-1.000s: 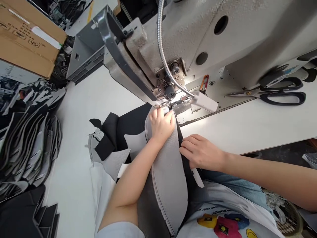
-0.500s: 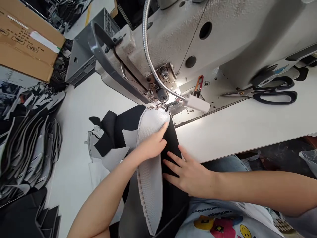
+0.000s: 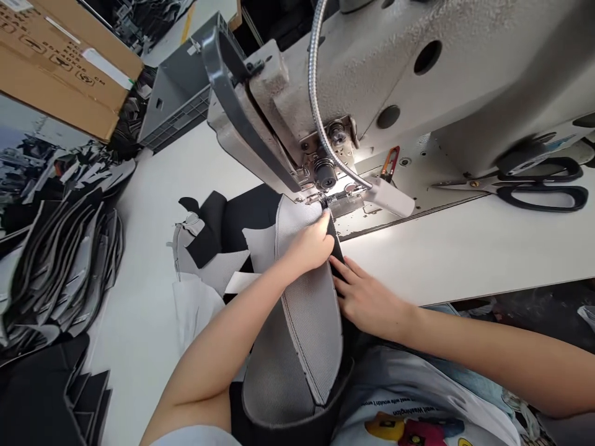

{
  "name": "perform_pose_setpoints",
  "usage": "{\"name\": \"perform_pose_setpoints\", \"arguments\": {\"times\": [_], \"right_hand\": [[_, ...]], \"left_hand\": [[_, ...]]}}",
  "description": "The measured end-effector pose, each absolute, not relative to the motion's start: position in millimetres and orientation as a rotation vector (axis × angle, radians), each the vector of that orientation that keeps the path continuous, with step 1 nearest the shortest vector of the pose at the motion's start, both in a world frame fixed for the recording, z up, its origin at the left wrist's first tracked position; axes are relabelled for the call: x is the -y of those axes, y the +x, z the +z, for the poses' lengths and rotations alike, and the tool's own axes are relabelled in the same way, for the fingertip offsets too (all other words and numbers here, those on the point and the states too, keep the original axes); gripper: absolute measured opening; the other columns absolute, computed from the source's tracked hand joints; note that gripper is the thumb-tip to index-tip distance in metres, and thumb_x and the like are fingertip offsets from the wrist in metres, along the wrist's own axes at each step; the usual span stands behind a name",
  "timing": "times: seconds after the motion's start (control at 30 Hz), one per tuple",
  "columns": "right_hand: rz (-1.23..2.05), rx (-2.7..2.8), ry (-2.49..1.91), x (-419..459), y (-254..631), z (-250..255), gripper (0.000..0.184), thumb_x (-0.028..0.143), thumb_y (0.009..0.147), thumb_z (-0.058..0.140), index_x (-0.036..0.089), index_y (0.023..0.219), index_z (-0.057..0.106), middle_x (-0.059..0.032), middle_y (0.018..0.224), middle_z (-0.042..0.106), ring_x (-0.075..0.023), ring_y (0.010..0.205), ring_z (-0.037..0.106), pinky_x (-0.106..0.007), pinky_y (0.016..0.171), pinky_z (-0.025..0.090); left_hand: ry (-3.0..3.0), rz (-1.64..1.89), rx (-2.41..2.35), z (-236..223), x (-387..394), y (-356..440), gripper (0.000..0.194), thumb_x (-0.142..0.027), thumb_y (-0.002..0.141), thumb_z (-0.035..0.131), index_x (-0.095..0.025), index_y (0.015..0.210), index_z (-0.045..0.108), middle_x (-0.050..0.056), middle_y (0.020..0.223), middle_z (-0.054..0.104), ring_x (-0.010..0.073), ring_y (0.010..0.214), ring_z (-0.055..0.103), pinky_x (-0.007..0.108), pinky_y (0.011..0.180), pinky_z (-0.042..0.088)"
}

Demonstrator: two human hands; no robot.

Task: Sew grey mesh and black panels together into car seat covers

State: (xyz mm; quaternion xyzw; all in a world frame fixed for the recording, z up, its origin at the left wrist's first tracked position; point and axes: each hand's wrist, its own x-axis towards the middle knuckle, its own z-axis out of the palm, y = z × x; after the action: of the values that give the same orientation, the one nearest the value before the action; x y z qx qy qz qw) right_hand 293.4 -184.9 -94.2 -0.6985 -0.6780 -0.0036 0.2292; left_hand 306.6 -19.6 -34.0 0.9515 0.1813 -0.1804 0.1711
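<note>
Light grey mesh fabric panel [image 3: 316,334] with a stitched seam runs from under the sewing machine's presser foot [image 3: 324,201] down toward my lap. Black fabric [image 3: 337,244] lies along its right edge and beneath it. My left hand [image 3: 311,244] is closed at the panel's upper right edge, index fingertip just below the presser foot, the thumb beside it and the other fingers curled. Lower down, my right hand [image 3: 365,300] rests with fingers stretched along the black fabric at the panel's right edge; its fingertips are partly hidden.
Scissors [image 3: 525,183] and red-handled thread snips [image 3: 389,164] lie on the machine bed. A white lamp [image 3: 390,197] hangs by the needle. Fabric scraps [image 3: 209,248] lie left of the work. Stacked fabric pieces [image 3: 60,266], a grey crate [image 3: 179,93] and a carton [image 3: 69,68] stand farther left.
My left hand has moved up along the panel to its edge by the presser foot. My right hand's fingers have drawn closer together, and the panel's lower end has swung right.
</note>
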Motion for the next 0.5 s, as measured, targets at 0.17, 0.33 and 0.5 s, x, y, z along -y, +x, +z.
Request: {"name": "perform_pose_setpoints", "arguments": {"times": [0.17, 0.33, 0.5], "right_hand": [[0.066, 1.909, -1.958, 183.9, 304.1, -93.6, 0.019, 0.022, 0.082, 0.062, 0.016, 0.094, 0.075, -0.0148, 0.123, 0.062, -0.0384, 0.133, 0.037, -0.057, 0.112, 0.027], [0.08, 2.139, -1.699, 206.0, 307.4, -87.2, 0.012, 0.023, 0.08, 0.065, 0.025, 0.088, 0.073, -0.0083, 0.111, 0.066, -0.0337, 0.125, 0.044, -0.065, 0.111, 0.018], [-0.19, 2.161, -1.587, 215.2, 309.9, -77.5, 0.021, 0.016, 0.091, 0.047, 0.019, 0.085, 0.066, -0.0086, 0.09, 0.068, -0.0247, 0.101, 0.061, -0.049, 0.097, 0.044]], "left_hand": [[2.679, -0.31, -0.448, -41.8, 16.9, 301.8, 0.055, -0.018, 0.087, 0.032, -0.012, 0.14, 0.044, 0.01, 0.12, 0.065, 0.0246, 0.108, 0.061, 0.035, 0.091, 0.049], [2.97, -0.008, -0.396, -45.2, -8.8, 298.2, 0.04, -0.027, 0.091, 0.037, -0.016, 0.119, 0.062, 0.012, 0.119, 0.061, 0.0284, 0.115, 0.054, 0.041, 0.1, 0.042], [2.929, 0.073, -0.896, -60.8, -48.9, 320.3, 0.048, -0.044, 0.084, 0.053, -0.012, 0.12, 0.056, 0.023, 0.125, 0.054, 0.0402, 0.119, 0.048, 0.053, 0.095, 0.042]]}}
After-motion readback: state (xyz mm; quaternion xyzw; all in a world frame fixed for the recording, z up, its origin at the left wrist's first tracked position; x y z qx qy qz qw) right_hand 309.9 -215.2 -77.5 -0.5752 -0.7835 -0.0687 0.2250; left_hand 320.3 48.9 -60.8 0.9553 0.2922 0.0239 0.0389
